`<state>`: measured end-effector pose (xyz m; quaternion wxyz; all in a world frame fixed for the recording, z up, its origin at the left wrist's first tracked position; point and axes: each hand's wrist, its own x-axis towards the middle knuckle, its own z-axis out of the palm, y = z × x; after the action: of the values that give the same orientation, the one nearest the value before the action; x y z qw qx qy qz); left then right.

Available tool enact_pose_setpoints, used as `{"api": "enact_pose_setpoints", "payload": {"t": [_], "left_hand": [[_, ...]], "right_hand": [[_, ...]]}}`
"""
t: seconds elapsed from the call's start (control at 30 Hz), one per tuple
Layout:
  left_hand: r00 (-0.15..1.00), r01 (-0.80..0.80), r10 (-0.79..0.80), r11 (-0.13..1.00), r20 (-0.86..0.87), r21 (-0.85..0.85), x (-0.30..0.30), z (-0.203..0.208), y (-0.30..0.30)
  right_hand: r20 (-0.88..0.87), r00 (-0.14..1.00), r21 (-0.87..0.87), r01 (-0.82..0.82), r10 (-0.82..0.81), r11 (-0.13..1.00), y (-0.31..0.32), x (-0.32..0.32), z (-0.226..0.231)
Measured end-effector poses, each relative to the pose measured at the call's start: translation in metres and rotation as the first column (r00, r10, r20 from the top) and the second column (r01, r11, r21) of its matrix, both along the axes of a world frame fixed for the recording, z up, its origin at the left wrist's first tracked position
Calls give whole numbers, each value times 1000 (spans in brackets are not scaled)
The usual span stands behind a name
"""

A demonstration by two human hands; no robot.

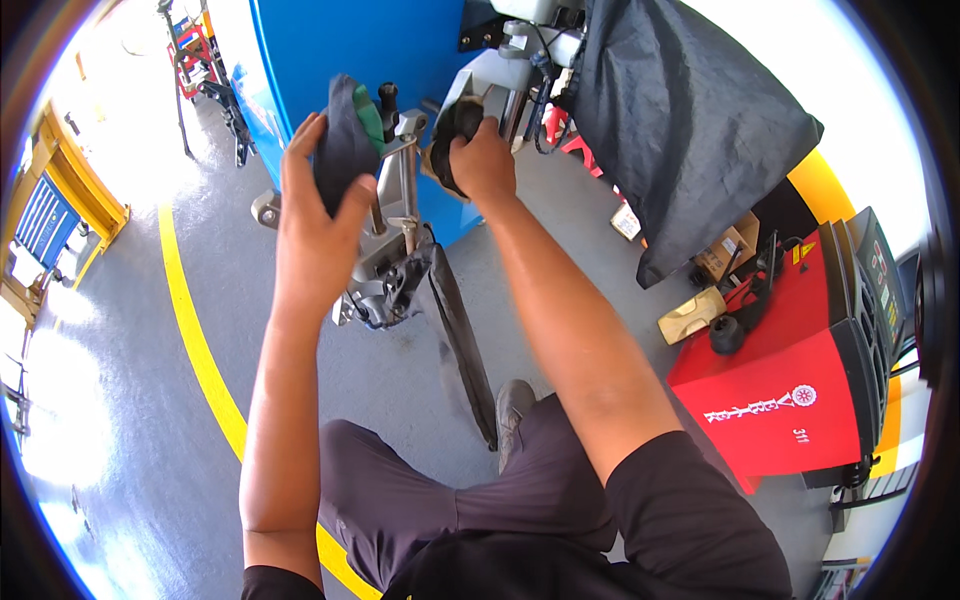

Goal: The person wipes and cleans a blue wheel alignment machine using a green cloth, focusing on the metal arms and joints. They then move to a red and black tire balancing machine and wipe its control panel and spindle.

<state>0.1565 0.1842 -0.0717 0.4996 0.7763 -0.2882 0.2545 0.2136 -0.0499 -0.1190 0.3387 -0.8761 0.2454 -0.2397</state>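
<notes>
In my left hand (315, 240) is a soft dark grey cloth piece with a green patch (343, 150), the thumb on one side and the fingers on the other. My right hand (485, 165) is closed on a dark rounded piece with a tan edge (455, 145), whose exact kind I cannot make out. Between and below both hands stands a metal clamp-like mechanism (405, 190) with rods and joints, in front of a blue panel (350, 45). A long black fabric strip (455, 340) hangs from its lower part toward the floor.
A black cover (690, 130) drapes over equipment at the upper right. A red machine (770, 370) stands at the right, with a beige block (692, 315) and a black tool on top. A yellow line (200, 340) curves along the grey floor; a blue tool cabinet (45, 220) stands far left.
</notes>
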Motion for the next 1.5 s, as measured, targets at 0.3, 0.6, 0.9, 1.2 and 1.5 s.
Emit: {"api": "enact_pose_setpoints", "payload": {"t": [0.3,0.6,0.9,1.2,1.5], "left_hand": [[954,-82,55,994,-294,-78,21,-13,5],[960,3,-61,978,-275,-209,18,-21,-10],[949,-1,-71,973,-307,-229,14,-18,-7],[941,48,-125,970,-316,-240,15,-22,-9],[953,32,-108,964,-282,-264,19,-22,1]], "right_hand": [[162,986,-273,7,38,962,26,-49,43],[5,1000,-690,-16,26,724,-13,-13,52],[-411,902,-688,-402,133,605,-5,-23,49],[13,982,-115,-187,189,976,-40,-72,-20],[183,953,-744,-26,241,668,15,-54,86]]}}
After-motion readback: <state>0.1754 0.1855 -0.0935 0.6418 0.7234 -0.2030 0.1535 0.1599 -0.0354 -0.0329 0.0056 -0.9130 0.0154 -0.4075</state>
